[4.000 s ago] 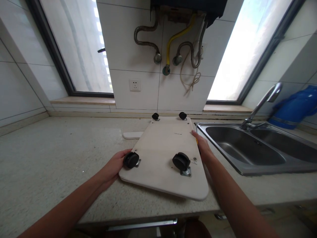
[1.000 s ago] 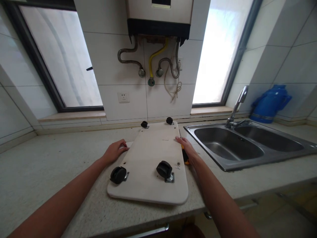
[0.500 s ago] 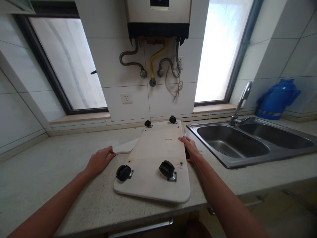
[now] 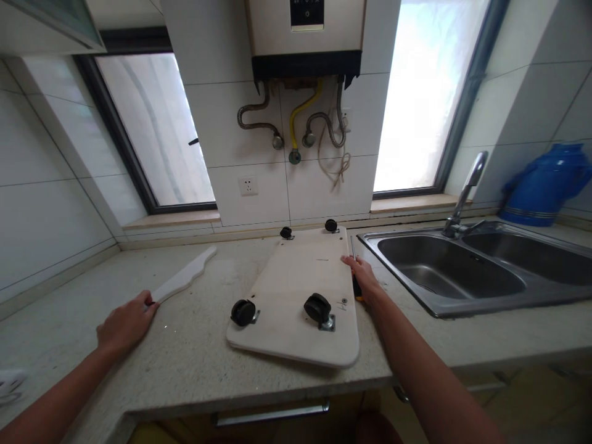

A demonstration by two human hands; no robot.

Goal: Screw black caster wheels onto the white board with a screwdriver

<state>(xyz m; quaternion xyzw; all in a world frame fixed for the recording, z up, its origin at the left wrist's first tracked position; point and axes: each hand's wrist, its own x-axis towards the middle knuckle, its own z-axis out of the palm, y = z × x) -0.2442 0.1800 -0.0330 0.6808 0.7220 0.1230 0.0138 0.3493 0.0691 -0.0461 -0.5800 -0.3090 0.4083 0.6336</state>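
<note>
My left hand [image 4: 124,324] is closed on the near end of a flat white panel with a wavy edge [image 4: 182,277], on the left part of the counter. A pale board with black caster wheels on its upper face [image 4: 296,277] lies in the middle, its near casters [image 4: 317,307] larger in view. At the board's right edge, my right hand [image 4: 363,277] grips the rim, fingertips on top; its thumb is hard to make out. Beside and partly under that hand is a screwdriver [image 4: 353,246], its black and yellow handle mostly hidden.
A double steel sink [image 4: 444,311] with a faucet [image 4: 462,191] is on the right, a blue jug [image 4: 546,185] behind it. A water heater [image 4: 305,37] with hoses hangs above. A power strip [image 4: 12,382] shows at far left. Tiny shiny bits lie on the counter.
My left hand has drawn the wavy panel left, out from beside the caster board, so its far end now shows. My right hand stays at the board's edge. The view has shifted left.
</note>
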